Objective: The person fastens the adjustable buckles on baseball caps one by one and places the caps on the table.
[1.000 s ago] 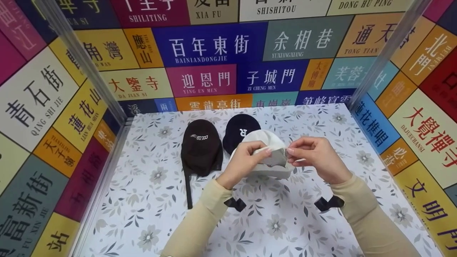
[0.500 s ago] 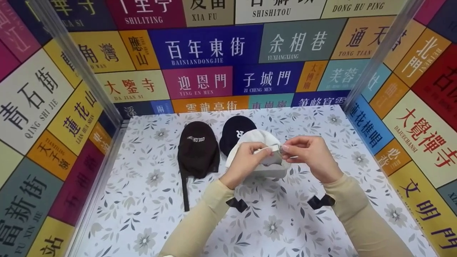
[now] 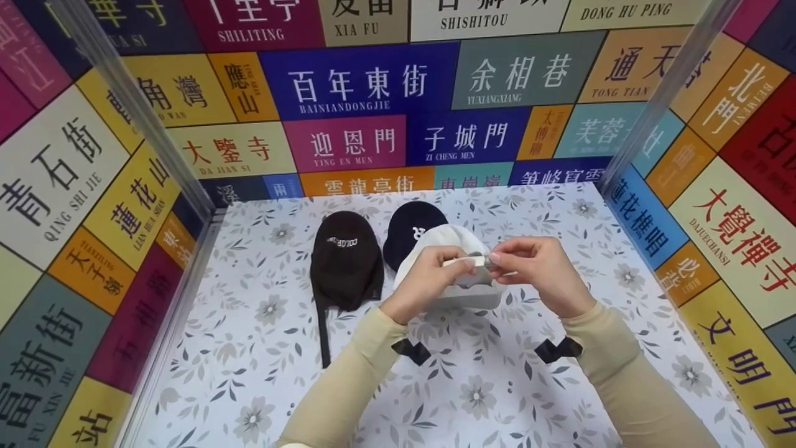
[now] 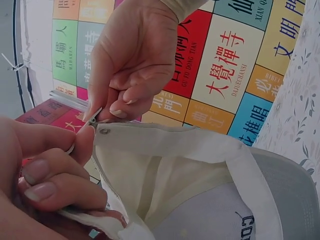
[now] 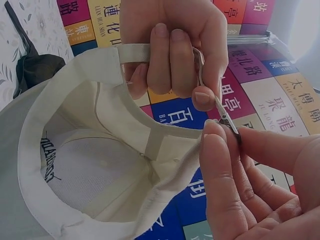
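An off-white baseball cap [image 3: 449,238] lies with its inside facing me and its stiff grey brim towards me. My left hand [image 3: 429,277] pinches the cap's adjustment strap [image 5: 134,53] near its end, its other fingers curled over it. The thumb and fingertips of my right hand [image 3: 542,269] pinch a small metal buckle [image 5: 227,119] at the opposite side of the back opening. In the right wrist view the strap's end meets the buckle between both hands. Dark lettering [image 5: 49,157] shows inside the cap in both wrist views. Fingertips hide part of the buckle.
A dark brown cap [image 3: 345,274] with a long hanging strap [image 3: 324,339] lies left of my hands. Behind the off-white cap sits a navy cap [image 3: 407,233] with a white letter. Sign-patterned walls [image 3: 367,78] enclose the flower-print tabletop [image 3: 479,398] at the back and sides.
Both hands have drawn slightly closer together, and the strap's end now shows between them at the buckle. The strap lies flatter than half a second ago. The other caps stay put.
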A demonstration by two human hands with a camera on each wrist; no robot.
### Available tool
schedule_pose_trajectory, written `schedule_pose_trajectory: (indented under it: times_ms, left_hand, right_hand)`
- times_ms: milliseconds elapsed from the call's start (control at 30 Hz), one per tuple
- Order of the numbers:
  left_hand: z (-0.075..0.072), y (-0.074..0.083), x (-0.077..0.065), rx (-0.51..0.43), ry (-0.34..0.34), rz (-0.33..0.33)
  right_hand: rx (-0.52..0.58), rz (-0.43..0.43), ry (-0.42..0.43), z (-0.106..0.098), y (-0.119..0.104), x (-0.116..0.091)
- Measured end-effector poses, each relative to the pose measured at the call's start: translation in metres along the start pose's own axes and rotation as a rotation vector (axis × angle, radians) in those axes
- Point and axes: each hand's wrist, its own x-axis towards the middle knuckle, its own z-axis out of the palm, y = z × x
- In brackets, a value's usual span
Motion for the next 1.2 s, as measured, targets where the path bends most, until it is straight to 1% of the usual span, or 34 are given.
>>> schedule_pose_trajectory:
  times_ms: [133, 233, 300, 400, 467, 533, 600, 667, 767, 833, 900, 967, 1200]
  left_hand:
    - [0.0, 0.002, 0.002, 0.002, -0.043, 0.013]
    - [0.001, 0.002, 0.002, 0.032, -0.054, 0.008]
    - [0.001, 0.002, 0.002, 0.087, -0.047, 0.015]
    - [0.001, 0.002, 0.002, 0.179, -0.032, 0.043]
    - [0.002, 0.003, 0.001, 0.247, -0.009, 0.071]
    - [0.003, 0.004, -0.001, 0.314, 0.029, 0.099]
    - [0.004, 0.005, -0.003, 0.393, 0.076, 0.137]
    - [0.006, 0.005, -0.004, 0.474, 0.106, 0.197]
    - [0.009, 0.004, -0.002, 0.58, 0.107, 0.321]
    - [0.011, 0.003, 0.0, 0.622, 0.094, 0.399]
    - [0.012, 0.001, 0.002, 0.639, 0.091, 0.446]
    - [0.013, -0.001, 0.002, 0.637, 0.1, 0.459]
    - [0.012, -0.007, 0.0, 0.624, 0.142, 0.437]
  right_hand:
    - [0.003, -0.01, -0.007, 0.001, 0.0, 0.001]
    - [0.009, -0.008, -0.015, 0.002, 0.0, 0.001]
    - [0.013, -0.005, -0.018, 0.002, 0.001, 0.001]
    - [0.017, -0.012, -0.041, 0.003, 0.002, 0.001]
    - [0.026, -0.017, -0.052, 0.004, 0.002, 0.001]
    - [0.042, -0.016, -0.057, 0.005, 0.003, 0.001]
    - [0.062, -0.007, -0.048, 0.006, 0.003, 0.001]
    - [0.078, -0.003, -0.029, 0.007, 0.003, 0.002]
    - [0.086, -0.016, -0.004, 0.008, 0.001, 0.003]
    - [0.082, -0.029, 0.011, 0.007, 0.002, 0.002]
    - [0.071, -0.037, 0.021, 0.007, 0.003, 0.001]
    - [0.069, -0.039, 0.024, 0.007, 0.006, 0.0]
    - [0.098, -0.048, 0.041, 0.007, 0.012, -0.001]
